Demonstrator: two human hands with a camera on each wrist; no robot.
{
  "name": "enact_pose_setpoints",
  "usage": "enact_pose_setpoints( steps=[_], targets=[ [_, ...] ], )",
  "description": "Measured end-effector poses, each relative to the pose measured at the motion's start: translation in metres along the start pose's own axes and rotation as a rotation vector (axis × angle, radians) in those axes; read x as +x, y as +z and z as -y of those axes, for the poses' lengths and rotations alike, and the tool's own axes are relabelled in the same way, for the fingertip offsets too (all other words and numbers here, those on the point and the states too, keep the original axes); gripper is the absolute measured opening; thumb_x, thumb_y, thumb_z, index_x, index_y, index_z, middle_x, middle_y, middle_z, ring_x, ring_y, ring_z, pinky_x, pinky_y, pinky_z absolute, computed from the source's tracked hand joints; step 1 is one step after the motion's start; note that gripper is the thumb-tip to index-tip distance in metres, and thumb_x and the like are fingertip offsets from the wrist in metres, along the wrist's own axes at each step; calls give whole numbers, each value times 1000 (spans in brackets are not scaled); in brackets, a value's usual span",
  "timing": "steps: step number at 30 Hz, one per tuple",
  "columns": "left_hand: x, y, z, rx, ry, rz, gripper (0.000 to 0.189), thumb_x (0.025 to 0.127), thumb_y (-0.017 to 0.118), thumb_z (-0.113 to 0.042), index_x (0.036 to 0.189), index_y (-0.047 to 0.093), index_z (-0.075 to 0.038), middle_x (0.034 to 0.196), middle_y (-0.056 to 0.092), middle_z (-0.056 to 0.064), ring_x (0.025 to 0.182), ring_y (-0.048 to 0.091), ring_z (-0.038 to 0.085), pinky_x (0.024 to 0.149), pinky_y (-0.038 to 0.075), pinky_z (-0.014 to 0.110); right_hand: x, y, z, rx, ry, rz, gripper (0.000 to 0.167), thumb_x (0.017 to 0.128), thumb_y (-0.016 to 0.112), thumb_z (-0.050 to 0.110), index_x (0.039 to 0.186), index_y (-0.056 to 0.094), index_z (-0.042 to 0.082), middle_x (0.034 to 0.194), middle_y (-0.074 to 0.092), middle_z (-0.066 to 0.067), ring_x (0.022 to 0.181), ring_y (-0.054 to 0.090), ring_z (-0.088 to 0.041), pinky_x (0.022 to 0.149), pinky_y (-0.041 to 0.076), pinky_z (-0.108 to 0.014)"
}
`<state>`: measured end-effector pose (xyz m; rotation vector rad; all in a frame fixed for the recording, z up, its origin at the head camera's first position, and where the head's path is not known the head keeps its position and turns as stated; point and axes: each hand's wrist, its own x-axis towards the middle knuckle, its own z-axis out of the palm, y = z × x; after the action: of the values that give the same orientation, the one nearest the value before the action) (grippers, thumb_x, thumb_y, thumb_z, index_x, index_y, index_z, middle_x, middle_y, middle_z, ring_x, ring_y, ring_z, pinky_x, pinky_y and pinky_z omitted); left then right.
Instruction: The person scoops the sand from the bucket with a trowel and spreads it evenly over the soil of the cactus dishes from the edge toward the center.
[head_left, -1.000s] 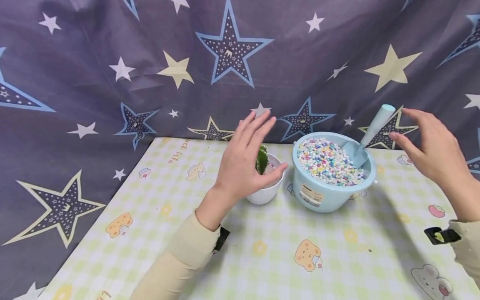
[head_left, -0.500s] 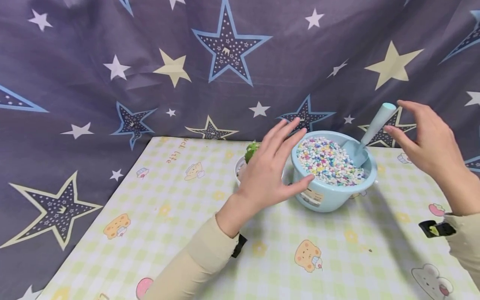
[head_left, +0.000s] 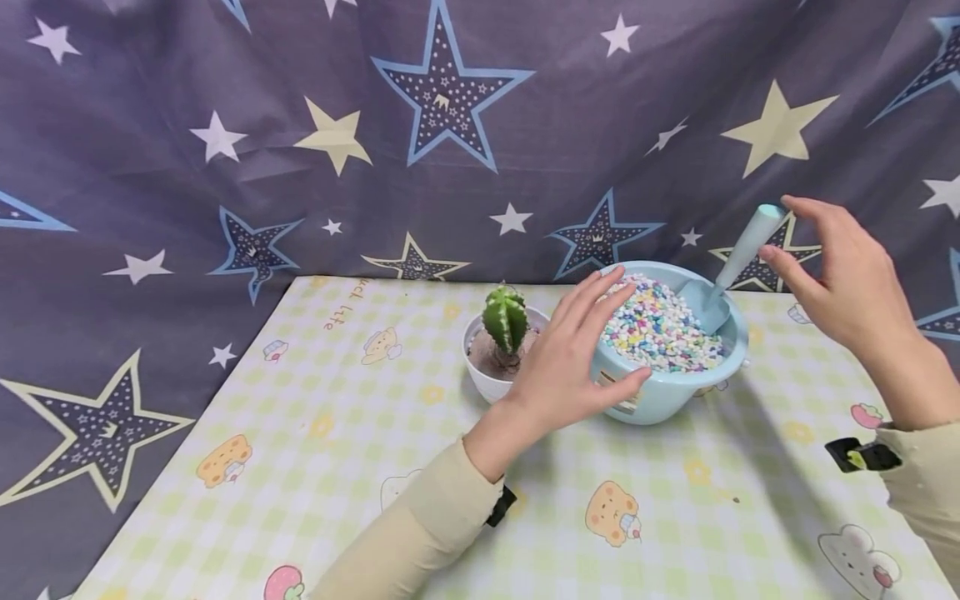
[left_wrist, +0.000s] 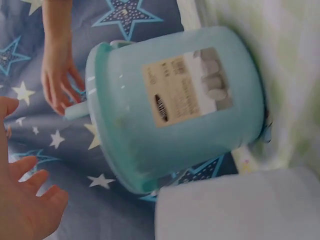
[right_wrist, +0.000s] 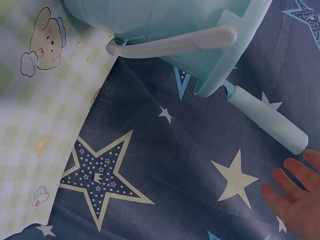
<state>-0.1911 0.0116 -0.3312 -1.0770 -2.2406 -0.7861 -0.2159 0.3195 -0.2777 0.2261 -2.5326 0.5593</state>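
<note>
A light blue bucket [head_left: 651, 402] filled with small multicoloured pebbles [head_left: 660, 329] stands at the back of the table. A blue scoop [head_left: 746, 246] is stuck in the pebbles, its handle slanting up to the right. My left hand [head_left: 562, 367] spreads its fingers in front of the bucket's left side, holding nothing; in the left wrist view a gap shows between it and the bucket. My right hand [head_left: 855, 279] has thumb and forefinger apart beside the scoop's handle end. In the right wrist view, its fingertips [right_wrist: 287, 167] lie just off that handle [right_wrist: 270, 120].
Left of the bucket, a green cactus [head_left: 505, 319] grows in a white pot [head_left: 483, 385], partly behind my left hand. The bucket's white carrying handle [right_wrist: 175, 44] hangs along its side. A star-patterned curtain [head_left: 300, 125] hangs behind the checked tablecloth [head_left: 337, 483].
My left hand has moved right, from in front of the cactus pot to the bucket, uncovering the cactus. My right hand has shifted slightly left and up, closer to the scoop's handle.
</note>
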Motion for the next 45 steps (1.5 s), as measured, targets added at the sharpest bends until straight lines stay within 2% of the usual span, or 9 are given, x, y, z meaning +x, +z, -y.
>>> enact_pose_setpoints(
  steps=[10, 18, 23, 25, 29, 32, 35, 40, 45],
  targets=[
    [-1, 24, 6, -189, -184, 67, 82, 85, 77, -38, 152, 37, -11, 163, 30, 6, 151, 29, 27, 124, 31, 41, 1, 2, 4, 7, 15, -9, 62, 100, 59, 35, 153, 38, 10, 143, 48, -29, 118, 48, -50, 96, 37, -69],
    [-1, 36, 13, -327, -323, 58, 83, 85, 78, -34, 153, 36, -10, 164, 26, 5, 153, 24, 27, 124, 29, 48, 4, 2, 5, 10, 52, 5, 62, 100, 59, 32, 154, 36, 12, 145, 47, -27, 118, 48, -51, 96, 39, -71],
    [-1, 38, 14, -390, -421, 59, 90, 83, 80, -33, 155, 32, -9, 166, 22, 5, 154, 22, 27, 123, 31, 51, 4, 3, 5, 86, 86, 24, 57, 103, 54, 27, 154, 35, 13, 149, 44, -25, 126, 47, -52, 108, 36, -69],
    [0, 38, 14, -408, -461, 68, 94, 82, 82, -33, 156, 30, -9, 167, 20, 4, 154, 22, 26, 123, 31, 50, 4, 4, 3, 123, 90, 17, 54, 104, 52, 26, 154, 36, 14, 149, 45, -24, 127, 49, -50, 119, 39, -47],
    [2, 38, 17, -449, -541, 98, 101, 80, 84, -34, 158, 26, -9, 168, 18, 2, 154, 24, 25, 124, 29, 46, 3, 7, 1, 183, 80, -7, 52, 104, 51, 26, 153, 39, 18, 147, 50, -21, 125, 54, 5, 107, 36, -4],
    [3, 37, 22, -493, -604, 127, 103, 80, 84, -34, 159, 23, -9, 168, 18, 2, 154, 23, 25, 126, 26, 45, 3, 9, 0, 231, 67, -8, 51, 104, 52, 26, 153, 39, 23, 149, 51, -16, 102, 39, 33, 97, 35, 4],
    [3, 38, 27, -509, -657, 157, 106, 79, 84, -35, 160, 21, -10, 168, 17, 1, 154, 22, 24, 126, 24, 44, 3, 9, 2, 291, 65, -5, 50, 104, 52, 24, 153, 41, 23, 145, 56, -2, 98, 45, 31, 89, 37, 6],
    [1, 40, 33, -497, -692, 188, 110, 77, 86, -38, 160, 19, -14, 169, 16, -2, 155, 20, 20, 127, 23, 41, 5, 10, 6, 412, 91, -19, 46, 103, 55, 18, 148, 47, 16, 112, 55, 26, 87, 55, 23, 82, 42, 6],
    [1, 38, 34, -440, -673, 211, 111, 76, 86, -41, 160, 20, -11, 168, 17, -3, 154, 22, 20, 126, 24, 42, 2, 7, 10, 431, 118, -66, 41, 99, 59, 8, 140, 57, 8, 100, 52, 28, 83, 58, 22, 76, 45, 6]
  ],
)
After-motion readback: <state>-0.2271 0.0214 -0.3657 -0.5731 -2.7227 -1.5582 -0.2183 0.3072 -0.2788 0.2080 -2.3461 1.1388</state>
